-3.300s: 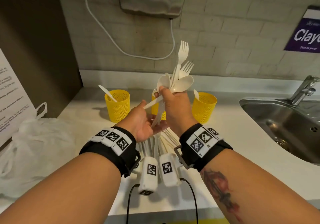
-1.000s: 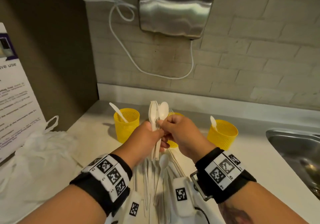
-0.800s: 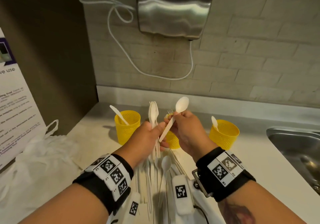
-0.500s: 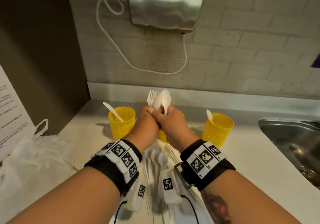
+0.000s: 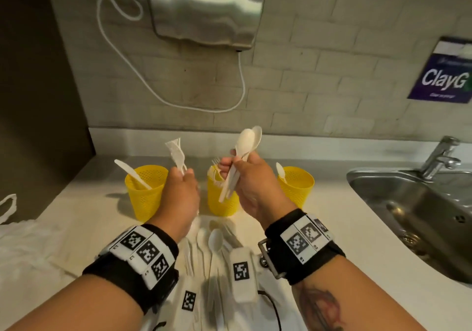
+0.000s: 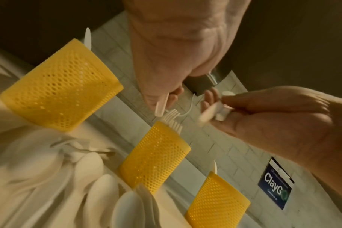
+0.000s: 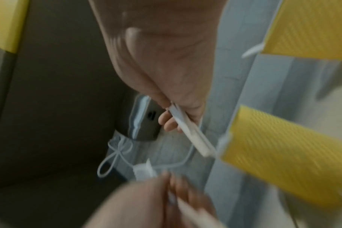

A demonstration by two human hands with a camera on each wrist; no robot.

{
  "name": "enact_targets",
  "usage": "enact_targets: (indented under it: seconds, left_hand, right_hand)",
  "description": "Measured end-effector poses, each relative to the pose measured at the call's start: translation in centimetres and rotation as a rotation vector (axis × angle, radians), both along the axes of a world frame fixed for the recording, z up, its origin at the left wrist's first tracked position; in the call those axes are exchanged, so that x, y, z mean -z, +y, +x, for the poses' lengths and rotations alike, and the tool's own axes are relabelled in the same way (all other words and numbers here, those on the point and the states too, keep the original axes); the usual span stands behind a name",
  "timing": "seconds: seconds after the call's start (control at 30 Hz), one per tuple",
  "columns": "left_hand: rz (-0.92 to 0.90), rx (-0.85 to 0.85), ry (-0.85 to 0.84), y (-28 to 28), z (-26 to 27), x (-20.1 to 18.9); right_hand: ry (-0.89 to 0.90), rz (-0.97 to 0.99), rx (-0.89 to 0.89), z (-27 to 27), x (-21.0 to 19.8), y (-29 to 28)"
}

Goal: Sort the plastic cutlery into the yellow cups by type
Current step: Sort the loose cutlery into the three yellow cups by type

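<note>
1. left grip (image 5: pixel 181 190) is closed around white forks (image 5: pixel 176 153), held up between the left cup (image 5: pixel 144 192) and middle cup (image 5: pixel 221 200).
2. right grip (image 5: pixel 251 182) pinches white spoons (image 5: pixel 246 143) above the middle cup.
3. right cup (image 5: pixel 296 186) holds one spoon; loose cutlery (image 5: pixel 215 238) lies on the near table (image 5: pixel 329 218).

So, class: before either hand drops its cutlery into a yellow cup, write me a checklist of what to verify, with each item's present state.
1. Left hand holds only forks: ok.
2. Right hand holds only spoons: ok.
3. Middle cup already holds forks: ok.
4. Right cup already holds a spoon: ok.
5. Left cup holds a knife, so neither bunch goes there: ok.
6. All three cups upright: ok.
</note>
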State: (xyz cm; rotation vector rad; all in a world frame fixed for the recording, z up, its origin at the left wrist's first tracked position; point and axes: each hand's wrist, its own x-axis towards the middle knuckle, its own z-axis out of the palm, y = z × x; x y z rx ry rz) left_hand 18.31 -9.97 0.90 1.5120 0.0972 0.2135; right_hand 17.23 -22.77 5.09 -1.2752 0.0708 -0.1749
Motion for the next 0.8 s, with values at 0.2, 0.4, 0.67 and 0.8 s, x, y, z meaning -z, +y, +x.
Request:
enact_targets:
  seconds: [0.2, 0.4, 0.67, 0.8]
  left_hand:
    - [-0.049, 0.068, -0.027, 0.2, -0.5, 2.0]
    - [-0.024, 0.077, -0.018, 1.3, -0.6, 2.7]
    - [-0.014, 0.072, -0.011, 1.6, -0.9, 2.1]
    - [0.004, 0.083, -0.002, 1.6, -0.7, 2.0]
  right_hand:
    - [-0.216, -0.265, 0.551, 2.3, -3.5, -9.4]
    - [0.012, -0.432, 0.579, 4.2, 1.3, -13.8]
    - [0.173, -0.487, 0.415, 4.8, 3.0, -14.4]
    - [0.132, -0.565, 0.457, 4.1, 2.2, -14.0]
